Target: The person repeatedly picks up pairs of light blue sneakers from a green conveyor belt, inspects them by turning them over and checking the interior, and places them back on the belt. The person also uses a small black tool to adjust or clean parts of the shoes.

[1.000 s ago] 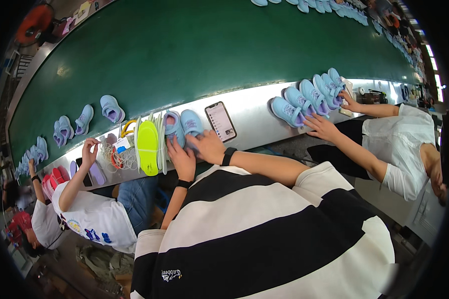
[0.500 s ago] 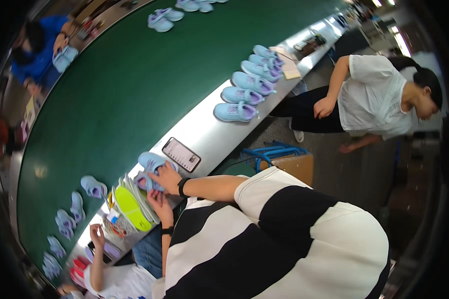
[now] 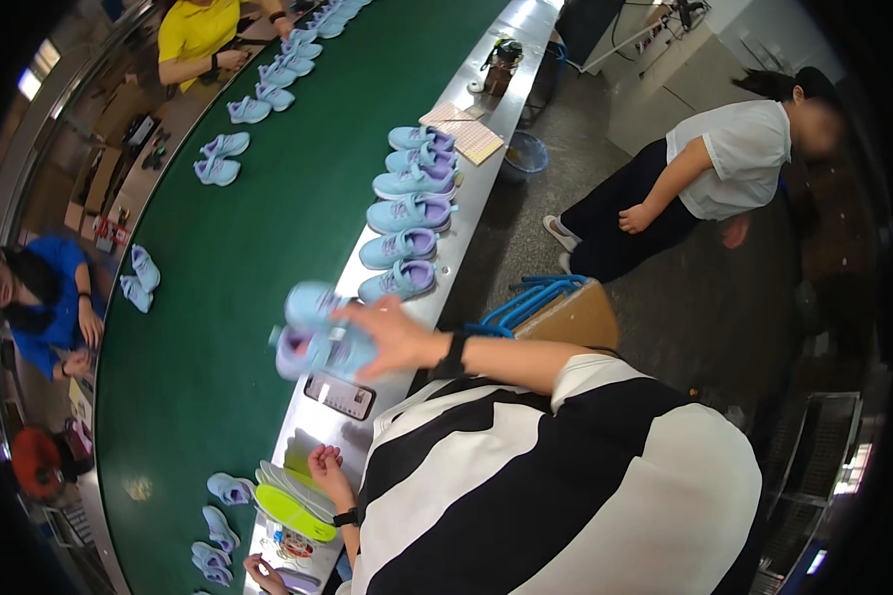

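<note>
My right hand (image 3: pixel 399 339), with a black band at the wrist, grips a pair of light blue sneakers (image 3: pixel 314 305) with lilac linings. The pair is in the air over the metal ledge, slightly blurred by motion. Just below it a phone (image 3: pixel 339 397) with a lit screen lies on the ledge. My left hand (image 3: pixel 327 464) is near a stack of insoles (image 3: pixel 296 506), grey-white and bright yellow-green. Its fingers are loosely curled and nothing shows in them. Beyond the held pair, several matching sneakers (image 3: pixel 397 283) stand in a row along the ledge.
A green conveyor belt (image 3: pixel 238 347) runs beside the metal ledge (image 3: pixel 476 188), carrying more blue sneakers. Paper sheets (image 3: pixel 466 134) lie past the row. A blue-framed stool (image 3: pixel 556 312) is at right, with a person in white (image 3: pixel 729 159) beyond. Other people sit across the belt.
My right hand has lifted the sneakers from beside the insoles and carried them up along the ledge toward the row. My left hand has come off the shoes. The view has shifted.
</note>
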Demonstrator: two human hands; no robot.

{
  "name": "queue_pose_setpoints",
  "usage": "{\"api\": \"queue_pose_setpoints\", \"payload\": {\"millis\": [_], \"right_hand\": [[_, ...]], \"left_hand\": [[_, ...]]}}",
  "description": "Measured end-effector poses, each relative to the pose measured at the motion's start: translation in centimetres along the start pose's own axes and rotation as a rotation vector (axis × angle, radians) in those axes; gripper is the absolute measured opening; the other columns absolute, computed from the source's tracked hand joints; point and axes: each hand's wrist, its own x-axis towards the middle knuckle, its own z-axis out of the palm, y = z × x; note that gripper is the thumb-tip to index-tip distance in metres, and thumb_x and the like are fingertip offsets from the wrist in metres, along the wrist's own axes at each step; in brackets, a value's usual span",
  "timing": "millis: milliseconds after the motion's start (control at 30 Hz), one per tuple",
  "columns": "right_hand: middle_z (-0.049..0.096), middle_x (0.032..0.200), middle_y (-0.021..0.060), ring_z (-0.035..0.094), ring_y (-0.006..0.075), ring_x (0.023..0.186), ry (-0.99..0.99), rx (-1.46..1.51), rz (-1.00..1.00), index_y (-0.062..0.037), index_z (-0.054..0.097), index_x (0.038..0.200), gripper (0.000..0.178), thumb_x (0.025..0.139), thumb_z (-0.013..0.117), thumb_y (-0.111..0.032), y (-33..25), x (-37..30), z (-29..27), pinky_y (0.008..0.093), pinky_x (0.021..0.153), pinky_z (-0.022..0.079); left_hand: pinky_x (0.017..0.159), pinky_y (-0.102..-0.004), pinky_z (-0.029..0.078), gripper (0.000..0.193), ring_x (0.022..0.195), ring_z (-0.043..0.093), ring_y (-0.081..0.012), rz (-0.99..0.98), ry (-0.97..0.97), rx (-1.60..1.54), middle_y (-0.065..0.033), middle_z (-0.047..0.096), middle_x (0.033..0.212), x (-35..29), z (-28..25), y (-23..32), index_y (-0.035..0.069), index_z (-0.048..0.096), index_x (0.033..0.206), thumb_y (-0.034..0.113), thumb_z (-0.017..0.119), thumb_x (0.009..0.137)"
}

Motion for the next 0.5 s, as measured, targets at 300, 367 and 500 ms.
{"api": "queue_pose_setpoints", "payload": {"millis": [300,367,500], "right_hand": [[0.062,0.112,0.018,0.06,0.034,0.104,0.674,-0.491,0.495,-0.0106,0.036,0.135,0.092,0.059,0.081,-0.038,23.4,1.4,-23.4,0.043,0.095,0.031],[0.061,0.114,0.0197,0.059,0.0347,0.106,0.697,-0.517,0.496,-0.011,0.036,0.135,0.091,0.061,0.081,-0.038,28.0,3.0,-26.5,0.0434,0.096,0.031],[0.06,0.12,0.0205,0.058,0.0358,0.111,0.674,-0.478,0.544,-0.0114,0.035,0.136,0.089,0.064,0.08,-0.035,35.4,6.6,-28.8,0.0451,0.097,0.03]], "left_hand": [[0.079,-0.024,0.048,0.017,0.087,0.061,-0.0124,0.073,-0.452,0.31,-0.0065,0.064,0.095,3.5,12.1,5.1,0.0,0.057,0.11,0.004,0.053,0.094],[0.08,-0.0245,0.048,0.018,0.086,0.061,-0.0126,0.07,-0.511,0.346,-0.0062,0.064,0.095,4.0,14.3,5.9,0.0,0.057,0.111,0.005,0.053,0.095],[0.075,-0.0262,0.05,0.02,0.083,0.061,-0.0125,0.072,-0.503,0.61,-0.0069,0.066,0.091,4.7,17.7,6.5,-0.001,0.06,0.11,0.01,0.057,0.094]]}}
